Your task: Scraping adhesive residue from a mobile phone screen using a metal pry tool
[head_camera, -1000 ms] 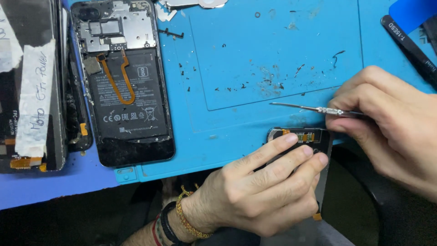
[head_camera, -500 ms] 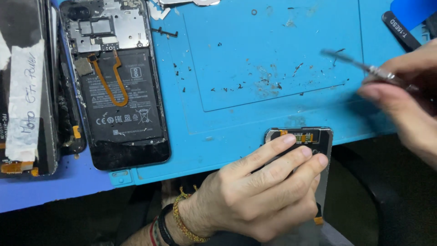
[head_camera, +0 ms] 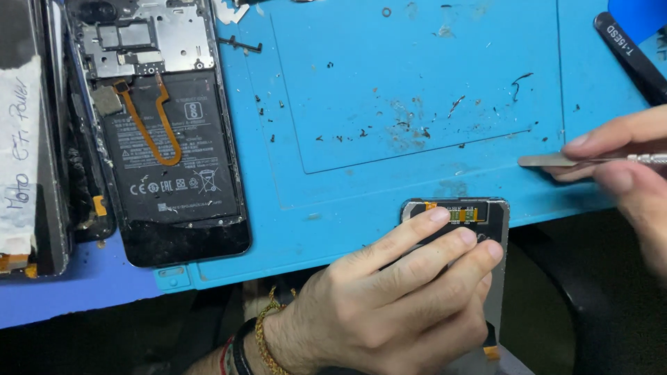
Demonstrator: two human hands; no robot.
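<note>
— What do we have nearest to us?

— Our left hand (head_camera: 389,305), with bracelets at the wrist, is closed around a phone screen panel (head_camera: 486,229), fingers lying across its face. The panel is propped on the near edge of the worktop, its top end with the orange flex connector resting on the blue mat (head_camera: 417,90) and the rest hanging off toward us.

— And our right hand?

— Our right hand (head_camera: 625,167) comes in from the right edge, fingers pinched shut on metal tweezers (head_camera: 563,160), whose tip lies flat just above the mat, beyond the panel and apart from it.

— Farther off?

— To the left lies an opened phone (head_camera: 167,132), back cover off, showing its black battery and an orange flex cable. Beside it, at the far left, sits another dark panel with a taped paper label (head_camera: 17,153). Small dark specks are scattered over the mat, and a black tool (head_camera: 629,55) lies at the far right corner.
</note>
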